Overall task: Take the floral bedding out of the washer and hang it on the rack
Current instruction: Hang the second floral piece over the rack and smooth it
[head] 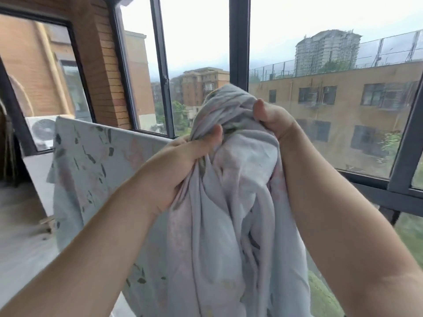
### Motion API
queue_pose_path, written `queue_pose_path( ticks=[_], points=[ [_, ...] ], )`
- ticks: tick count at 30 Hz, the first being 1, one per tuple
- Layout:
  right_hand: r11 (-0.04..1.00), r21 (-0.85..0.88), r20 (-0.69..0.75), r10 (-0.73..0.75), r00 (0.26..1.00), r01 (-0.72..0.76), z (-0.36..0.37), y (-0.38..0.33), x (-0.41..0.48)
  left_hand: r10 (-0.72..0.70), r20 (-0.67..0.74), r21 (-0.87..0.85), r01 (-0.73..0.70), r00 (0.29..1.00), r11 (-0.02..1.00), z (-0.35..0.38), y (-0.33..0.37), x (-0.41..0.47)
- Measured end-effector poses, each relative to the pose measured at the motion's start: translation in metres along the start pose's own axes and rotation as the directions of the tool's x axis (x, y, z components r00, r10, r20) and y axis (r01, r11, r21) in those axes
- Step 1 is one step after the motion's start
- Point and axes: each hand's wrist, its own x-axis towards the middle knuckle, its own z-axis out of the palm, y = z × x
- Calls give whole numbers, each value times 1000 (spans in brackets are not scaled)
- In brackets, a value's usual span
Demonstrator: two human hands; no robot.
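One pale blue-grey floral sheet (229, 202) hangs bunched and wrinkled; left hand (180, 163) and right hand (272, 120), raised before the window (239, 42), each grip its top in curled fingers.

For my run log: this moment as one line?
left hand: grips floral bedding | right hand: grips floral bedding | bedding: bunched, raised before window | draped sheet: hanging left

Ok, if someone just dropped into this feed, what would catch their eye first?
The bunched floral sheet in the middle, held up at its top by the left hand and the right hand, both gripping its folds. Behind it on the left, a second floral piece hangs spread flat. Beyond both, a big window shows apartment blocks.
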Motion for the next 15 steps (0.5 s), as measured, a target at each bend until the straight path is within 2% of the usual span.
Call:
queue_pose_path(
  ticks=[2, 4, 6, 7, 9, 13, 15],
  points=[
    [996, 53, 19, 74, 997, -75, -6, 9, 29, 28, -162, 44, -21, 986, 999, -17, -1, 14],
    [960, -121, -148, 235, 961, -253, -10, 20, 46, 80, -294, 126, -45, 952, 991, -38, -8, 23],
    [874, -292, -305, 299, 904, -388, -18, 40, 53, 105, -398, 216, -18, 911, 976, -57, -21, 23],
    [867, -314, -328, 282, 901, -386, -22, 49, 54, 100, -410, 254, 9, 907, 967, -62, -27, 22],
    [929, -227, -291, 221, 931, -291, -25, 61, 57, 121, -417, 329, 25, 901, 944, -71, -39, 22],
    [993, -26, -64, 117, 991, -119, -29, 70, 75, 375, -427, 605, -48, 822, 794, -85, -42, 24],
    [996, 17, 6, 83, 997, -83, -32, 71, 80, 465, -367, 691, -98, 806, 716, -89, -40, 24]
  ],
)
